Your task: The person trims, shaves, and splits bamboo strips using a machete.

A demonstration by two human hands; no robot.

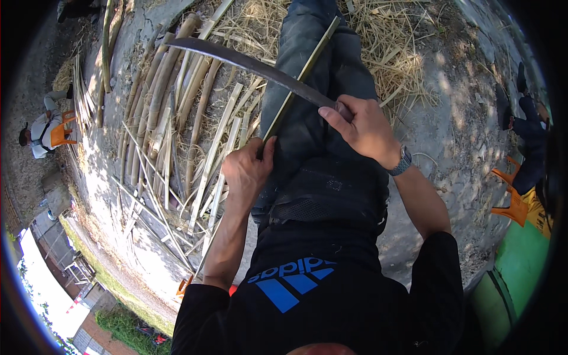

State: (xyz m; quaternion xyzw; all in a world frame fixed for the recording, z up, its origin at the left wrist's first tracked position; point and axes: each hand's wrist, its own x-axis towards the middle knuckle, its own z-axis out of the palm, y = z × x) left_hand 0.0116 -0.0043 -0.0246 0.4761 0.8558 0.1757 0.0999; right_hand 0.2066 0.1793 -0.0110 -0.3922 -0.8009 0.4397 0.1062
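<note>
My left hand [248,168] is closed around a long, thin bamboo strip [316,53], which slants up and to the right over my dark trouser legs. In my right hand [367,130] is the handle of a machete [248,64] with a long, slightly curved dark blade. The blade points to the left and crosses the strip over my legs. Whether its edge touches the strip, I cannot tell. A metal-banded watch [402,161] is on my right wrist.
Several bamboo poles [163,83] and split strips [216,154] lie on the ground to my left. Shavings [390,47] are heaped beyond and beside my legs. A person [42,127] sits on an orange chair [61,129] at far left; another orange chair [512,204] stands at right.
</note>
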